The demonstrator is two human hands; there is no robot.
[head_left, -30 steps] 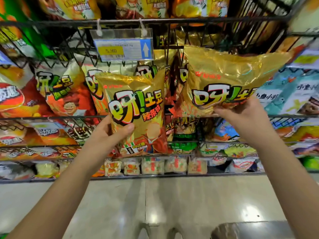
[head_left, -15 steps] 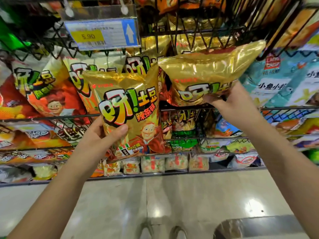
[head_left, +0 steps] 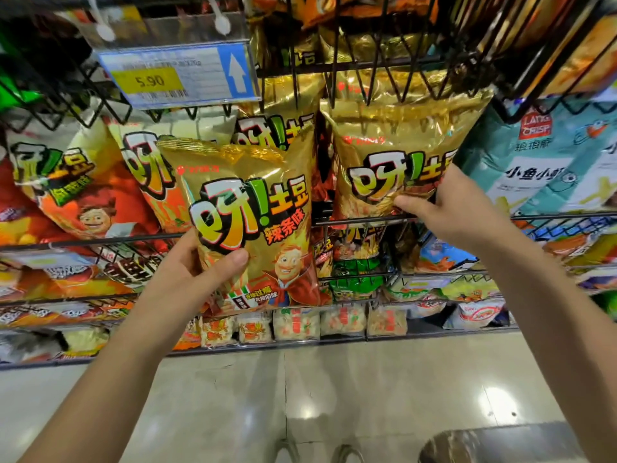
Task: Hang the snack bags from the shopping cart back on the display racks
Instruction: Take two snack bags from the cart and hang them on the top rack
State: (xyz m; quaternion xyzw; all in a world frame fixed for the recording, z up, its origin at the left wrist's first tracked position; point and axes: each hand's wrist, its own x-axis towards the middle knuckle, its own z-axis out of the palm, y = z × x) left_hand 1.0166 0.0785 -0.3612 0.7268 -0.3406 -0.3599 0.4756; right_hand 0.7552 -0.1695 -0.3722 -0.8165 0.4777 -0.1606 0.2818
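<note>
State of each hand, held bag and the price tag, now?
Left gold foil snack bag: upright, held before rack, not hung.
Right gold foil snack bag: held up against black wire rack; hooking unclear.
Left hand: grips left bag.
Right hand: grips right bag.
Blue-and-yellow price tag: hangs from rack, reads 5.90.

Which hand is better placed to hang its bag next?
Right. The right hand holds the upper gold bag, top at the wire rack; the left hand holds the lower gold bag further down.
</note>
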